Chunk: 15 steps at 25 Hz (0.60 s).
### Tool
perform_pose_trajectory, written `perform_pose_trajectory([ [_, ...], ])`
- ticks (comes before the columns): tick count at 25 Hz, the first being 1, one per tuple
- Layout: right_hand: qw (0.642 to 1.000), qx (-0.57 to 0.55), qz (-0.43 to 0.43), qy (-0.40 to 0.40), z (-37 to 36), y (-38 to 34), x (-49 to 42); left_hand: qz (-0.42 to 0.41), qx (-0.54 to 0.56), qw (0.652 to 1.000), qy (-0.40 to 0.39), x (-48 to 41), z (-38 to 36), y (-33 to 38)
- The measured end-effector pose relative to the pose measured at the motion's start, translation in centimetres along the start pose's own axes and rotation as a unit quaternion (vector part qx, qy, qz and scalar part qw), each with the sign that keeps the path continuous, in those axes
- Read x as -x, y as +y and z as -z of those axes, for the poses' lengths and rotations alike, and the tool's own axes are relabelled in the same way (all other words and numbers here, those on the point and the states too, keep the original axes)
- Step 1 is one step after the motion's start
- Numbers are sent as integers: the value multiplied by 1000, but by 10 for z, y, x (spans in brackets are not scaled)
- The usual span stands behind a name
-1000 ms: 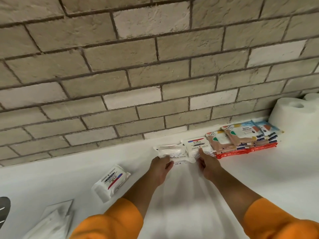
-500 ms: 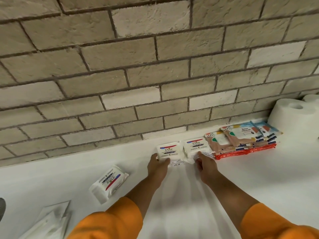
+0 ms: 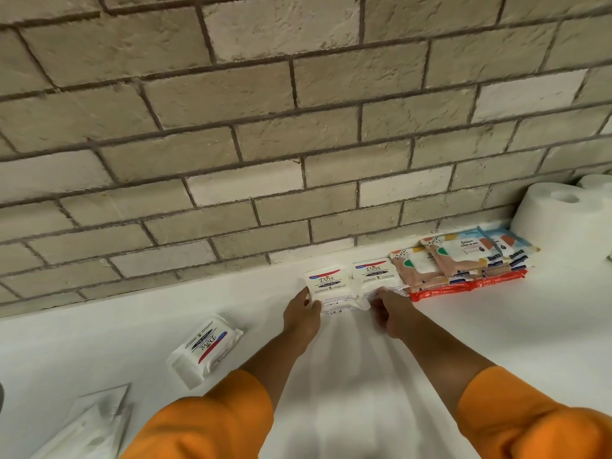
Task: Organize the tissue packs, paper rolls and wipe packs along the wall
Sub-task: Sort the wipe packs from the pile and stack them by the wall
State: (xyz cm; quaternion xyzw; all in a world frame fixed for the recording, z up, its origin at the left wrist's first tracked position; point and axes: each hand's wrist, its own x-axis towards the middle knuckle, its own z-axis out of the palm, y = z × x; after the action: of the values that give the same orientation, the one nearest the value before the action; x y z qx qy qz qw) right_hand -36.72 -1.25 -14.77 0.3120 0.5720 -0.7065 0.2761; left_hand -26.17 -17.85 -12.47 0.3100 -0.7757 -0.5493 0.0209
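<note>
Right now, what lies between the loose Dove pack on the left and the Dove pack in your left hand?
Head view: only bare white counter between the loose Dove pack and the left hand, whose fingers grip the wall-side Dove pack.

Left Dove pack [image 3: 326,286] and right Dove pack [image 3: 374,275] side by side by the wall, colourful wipe packs [image 3: 463,260] stacked just right, paper rolls [image 3: 559,217] upright beyond, third Dove pack [image 3: 207,347] skewed near left

White plastic Dove wipe pack [image 3: 326,286], left of pair: was tilted, plain side showing; now flat, label up, squared beside second white Dove pack [image 3: 374,276].
</note>
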Motion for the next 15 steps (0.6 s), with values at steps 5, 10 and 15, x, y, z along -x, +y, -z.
perform_pose_trajectory([
  [5,998,56,-9,-13,4,-4,0,14,32,994,-100,-6,9,-5],
  [10,999,11,26,-17,1,6,9,14,82,996,-29,-8,10,-14],
  [15,995,-49,66,-62,-5,14,17,-132,-51,989,51,8,0,-12],
])
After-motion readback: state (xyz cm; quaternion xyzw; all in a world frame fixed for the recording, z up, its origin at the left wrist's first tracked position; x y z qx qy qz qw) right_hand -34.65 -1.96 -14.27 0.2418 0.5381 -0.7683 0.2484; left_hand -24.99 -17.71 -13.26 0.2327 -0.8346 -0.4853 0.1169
